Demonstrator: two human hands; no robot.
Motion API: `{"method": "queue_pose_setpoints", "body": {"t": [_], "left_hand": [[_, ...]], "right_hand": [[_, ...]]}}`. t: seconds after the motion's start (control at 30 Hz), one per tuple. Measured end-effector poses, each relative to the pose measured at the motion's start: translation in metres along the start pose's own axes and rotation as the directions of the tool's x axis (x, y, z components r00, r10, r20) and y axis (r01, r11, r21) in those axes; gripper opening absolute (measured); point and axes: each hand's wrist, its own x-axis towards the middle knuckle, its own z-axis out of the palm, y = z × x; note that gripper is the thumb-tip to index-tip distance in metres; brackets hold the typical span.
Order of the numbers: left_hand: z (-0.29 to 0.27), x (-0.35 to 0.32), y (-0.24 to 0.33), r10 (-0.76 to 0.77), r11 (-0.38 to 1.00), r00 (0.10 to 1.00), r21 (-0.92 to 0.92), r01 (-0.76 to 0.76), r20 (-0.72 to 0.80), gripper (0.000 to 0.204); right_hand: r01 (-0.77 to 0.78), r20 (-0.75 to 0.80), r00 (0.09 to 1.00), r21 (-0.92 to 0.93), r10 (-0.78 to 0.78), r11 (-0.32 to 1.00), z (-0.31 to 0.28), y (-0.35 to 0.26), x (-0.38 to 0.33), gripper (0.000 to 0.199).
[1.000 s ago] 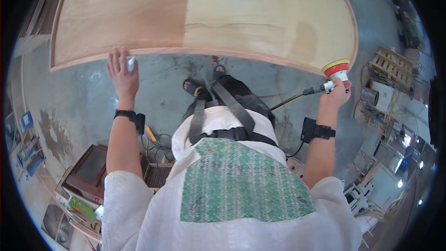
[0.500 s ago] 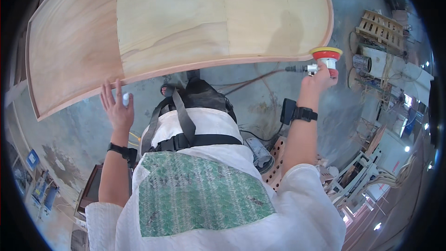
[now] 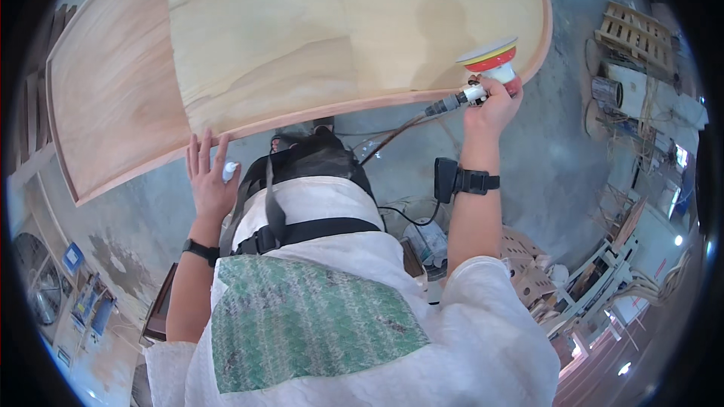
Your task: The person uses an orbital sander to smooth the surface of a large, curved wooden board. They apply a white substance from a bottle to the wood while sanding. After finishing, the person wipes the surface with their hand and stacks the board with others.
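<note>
Hands | left hand (image 3: 213, 188) spread at panel's (image 3: 256, 38) edge, white object (image 3: 229, 171) at thumb, hold unclear | right hand (image 3: 492, 109) gripping sander (image 3: 496, 62) over panel

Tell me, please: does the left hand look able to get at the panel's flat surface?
Probably yes. The left hand is at the near edge of the wooden panel, and nothing seems to block its way. The small white object by its thumb might hinder it slightly.

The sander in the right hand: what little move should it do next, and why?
I'd maybe tip the sander so its round pad faces the wooden panel more squarely, because the right hand is gripping it with the pad tilted, almost edge-on in this view, not flat on the panel.
</note>
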Motion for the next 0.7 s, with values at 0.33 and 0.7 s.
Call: {"method": "queue_pose_setpoints", "body": {"t": [0.33,0.7], "left_hand": [[0.009,-0.004,0.005,0.015,1.0,0.999,0.017,-0.014,-0.044,0.077],[0.005,-0.009,-0.003,0.011,0.992,0.997,-0.122,-0.02,-0.072,0.083]], "right_hand": [[0.085,-0.069,0.994,0.029,-0.082,0.996,-0.027,-0.046,-0.005,0.042],[-0.095,0.118,0.987,-0.086,0.105,0.992,0.031,0.02,-0.099,0.045]]}}
